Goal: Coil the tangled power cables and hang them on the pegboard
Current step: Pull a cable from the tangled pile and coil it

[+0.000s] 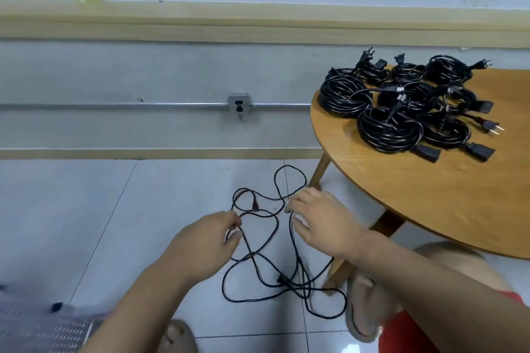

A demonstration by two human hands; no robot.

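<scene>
Fingers (pixel 226 216) on tangled floor cable (pixel 279 279)

Both forearms were left bare, from the left hand (pixel 206 241) and the right hand (pixel 318 223) back to the frame's edge. A red garment (pixel 407 332) was worn at the lap, only partly shown beside a bare knee (pixel 447 255), and tan open-toed slippers (pixel 358 312) were worn on the feet.

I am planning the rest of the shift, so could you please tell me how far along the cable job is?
Done: several coiled cables lie on the round table. In hand: one loose cable sprawls tangled on the floor, pinched by the left hand and gripped by the right hand. Left: coiling it, then hanging every coil; none hangs yet.
</scene>
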